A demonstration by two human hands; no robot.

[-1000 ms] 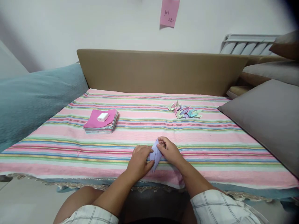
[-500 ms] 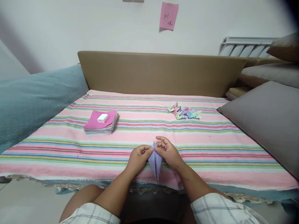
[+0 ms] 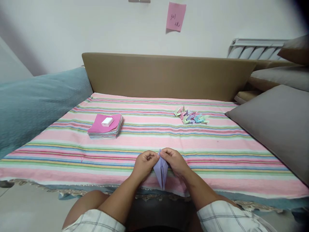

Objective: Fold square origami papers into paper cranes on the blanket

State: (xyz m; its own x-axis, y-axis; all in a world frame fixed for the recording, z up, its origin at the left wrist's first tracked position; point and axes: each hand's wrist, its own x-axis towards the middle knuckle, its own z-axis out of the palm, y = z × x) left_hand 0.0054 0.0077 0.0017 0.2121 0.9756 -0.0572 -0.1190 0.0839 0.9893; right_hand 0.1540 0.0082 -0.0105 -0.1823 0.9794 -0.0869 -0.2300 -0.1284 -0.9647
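Observation:
Between my hands is a folded purple origami paper (image 3: 159, 172), a narrow kite shape with a slit down its middle and its two long points toward me. My left hand (image 3: 145, 164) pinches its upper left edge between thumb and fingers. On the other side, my right hand (image 3: 174, 161) grips the top right edge, thumb on the near face and fingers curled behind. The fingertips behind the paper are partly hidden. Both hands are just above the near part of the striped cloth (image 3: 108, 167).
A stack of square paper (image 3: 106, 131), pink sheet uppermost, lies at left with a small white box (image 3: 107, 121) on it. Several folded paper cranes (image 3: 191, 116) cluster at right. Beyond stand a brown backrest (image 3: 166, 77), a grey cushion (image 3: 272, 119) and a blue armrest (image 3: 45, 100).
My right hand's raised fingers have come down and curled in behind the paper's top. The purple paper sits slightly lower in view, and its slit looks a little wider.

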